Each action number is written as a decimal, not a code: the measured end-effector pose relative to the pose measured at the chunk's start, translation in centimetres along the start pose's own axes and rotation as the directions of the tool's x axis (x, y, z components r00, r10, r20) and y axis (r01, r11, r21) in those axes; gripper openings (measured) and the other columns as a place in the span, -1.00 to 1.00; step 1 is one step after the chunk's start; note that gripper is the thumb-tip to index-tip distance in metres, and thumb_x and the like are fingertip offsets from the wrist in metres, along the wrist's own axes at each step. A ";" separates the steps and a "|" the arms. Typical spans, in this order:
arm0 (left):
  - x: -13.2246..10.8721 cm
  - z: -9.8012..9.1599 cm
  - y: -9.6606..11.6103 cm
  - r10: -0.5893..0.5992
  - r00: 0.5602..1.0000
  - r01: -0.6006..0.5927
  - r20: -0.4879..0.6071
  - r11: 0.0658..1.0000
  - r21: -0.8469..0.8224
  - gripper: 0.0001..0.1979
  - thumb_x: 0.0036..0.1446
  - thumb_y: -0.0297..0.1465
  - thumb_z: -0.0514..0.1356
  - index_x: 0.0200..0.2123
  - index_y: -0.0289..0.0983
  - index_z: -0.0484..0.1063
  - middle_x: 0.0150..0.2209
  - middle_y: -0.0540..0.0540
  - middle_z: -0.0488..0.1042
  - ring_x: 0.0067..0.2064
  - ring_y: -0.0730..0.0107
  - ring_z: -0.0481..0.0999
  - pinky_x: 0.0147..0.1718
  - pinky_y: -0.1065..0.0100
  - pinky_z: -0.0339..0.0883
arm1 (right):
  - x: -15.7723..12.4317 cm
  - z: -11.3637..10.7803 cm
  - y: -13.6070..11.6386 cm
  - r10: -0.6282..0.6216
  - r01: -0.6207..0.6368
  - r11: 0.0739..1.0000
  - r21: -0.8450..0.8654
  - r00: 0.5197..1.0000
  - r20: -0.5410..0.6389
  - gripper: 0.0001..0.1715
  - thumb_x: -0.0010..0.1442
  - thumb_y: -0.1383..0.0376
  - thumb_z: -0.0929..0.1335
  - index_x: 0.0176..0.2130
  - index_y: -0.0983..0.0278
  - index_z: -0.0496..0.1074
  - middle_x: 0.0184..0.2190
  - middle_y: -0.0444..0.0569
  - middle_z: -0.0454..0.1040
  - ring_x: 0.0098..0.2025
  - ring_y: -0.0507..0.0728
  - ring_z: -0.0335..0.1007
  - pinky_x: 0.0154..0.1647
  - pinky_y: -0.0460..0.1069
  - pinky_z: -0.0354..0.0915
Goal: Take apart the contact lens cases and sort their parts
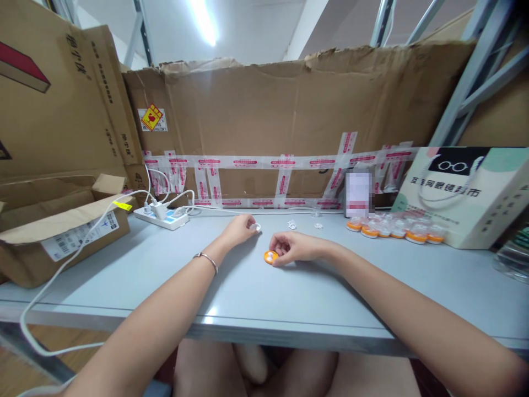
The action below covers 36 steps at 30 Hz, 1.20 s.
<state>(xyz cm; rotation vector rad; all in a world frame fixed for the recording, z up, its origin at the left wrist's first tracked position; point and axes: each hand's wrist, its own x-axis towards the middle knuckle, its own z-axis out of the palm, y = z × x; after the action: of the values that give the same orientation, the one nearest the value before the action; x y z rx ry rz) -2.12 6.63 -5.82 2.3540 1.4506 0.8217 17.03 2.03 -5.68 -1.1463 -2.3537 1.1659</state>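
Clear cap (256, 226) lies on the grey table (165, 275), with the curled left hand (239, 229) closing its fingertips on it. Just beside it, the right hand (295, 247) pinches an orange disc (270, 257) that rests on the table. Both look like light, stiff, slippery plastic, best gripped at the rim.

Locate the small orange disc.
Head view, mid-table: the orange disc rests on the grey table, held at the fingertips of the right hand, just right of the left hand.

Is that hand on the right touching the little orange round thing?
Touching. The head view shows the right hand curled over the orange disc on the table, its fingers meeting the disc's edge with no gap.
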 end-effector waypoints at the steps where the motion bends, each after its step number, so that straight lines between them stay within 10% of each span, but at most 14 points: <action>1: 0.3 0.4 -0.3 -0.010 1.000 0.010 0.000 1.000 0.002 -0.79 -0.12 -0.32 0.15 -0.39 -0.34 0.36 -0.39 -0.08 0.44 -0.34 0.41 0.39 -0.34 0.42 0.24 | 0.0 0.0 0.0 0.001 -0.001 1.000 0.000 1.000 0.000 -0.55 -0.22 0.14 0.43 -0.33 0.30 0.29 -0.53 -0.21 0.26 -0.50 -0.06 0.16 -0.51 -0.15 0.11; 11: 0.4 1.3 -0.5 -0.088 0.996 0.088 -0.031 0.996 -0.016 -0.54 -0.09 -0.35 0.17 -0.08 -0.33 0.21 -0.16 -0.19 0.39 -0.22 0.34 0.40 -0.25 0.37 0.26 | 0.2 0.0 0.3 -0.008 0.008 1.000 0.005 1.000 -0.008 -0.52 -0.23 0.08 0.43 -0.34 0.30 0.30 -0.54 -0.21 0.27 -0.51 -0.06 0.16 -0.53 -0.15 0.09; 17: 0.2 -0.3 0.2 0.114 0.991 -0.106 -0.072 0.989 0.102 -0.75 -0.05 -0.35 0.13 -0.25 -0.28 0.35 -0.20 -0.12 0.39 -0.17 0.33 0.36 -0.17 0.36 0.22 | 0.2 -0.1 0.1 0.005 -0.005 1.000 -0.003 0.999 -0.033 -0.55 -0.21 0.11 0.43 -0.33 0.29 0.31 -0.54 -0.21 0.27 -0.51 -0.05 0.17 -0.53 -0.15 0.09; 30: -0.3 -0.7 1.0 0.085 0.995 -0.089 0.053 0.993 0.080 -0.81 -0.04 -0.39 0.09 -0.33 -0.33 0.39 -0.36 -0.10 0.45 -0.34 0.41 0.38 -0.35 0.43 0.23 | 0.2 -0.1 0.2 0.010 -0.010 1.000 0.004 0.999 -0.033 -0.56 -0.18 0.12 0.41 -0.32 0.29 0.29 -0.55 -0.21 0.26 -0.51 -0.05 0.16 -0.53 -0.14 0.08; 36: -1.9 -2.9 3.7 0.324 0.834 -0.268 0.447 0.945 -0.185 -0.84 -0.06 -0.41 0.12 -0.38 -0.31 0.44 -0.42 -0.03 0.44 -0.38 0.50 0.37 -0.39 0.51 0.21 | 0.0 -0.2 0.1 -0.013 0.013 1.000 0.010 1.000 -0.021 -0.58 -0.16 0.12 0.41 -0.31 0.29 0.31 -0.54 -0.22 0.25 -0.52 -0.06 0.14 -0.53 -0.14 0.07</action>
<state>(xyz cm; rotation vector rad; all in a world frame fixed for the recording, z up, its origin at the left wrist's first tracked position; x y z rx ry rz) -1.77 3.06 -2.29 2.4879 0.8294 0.3326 17.21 2.22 -5.65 -1.1327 -2.3334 1.1546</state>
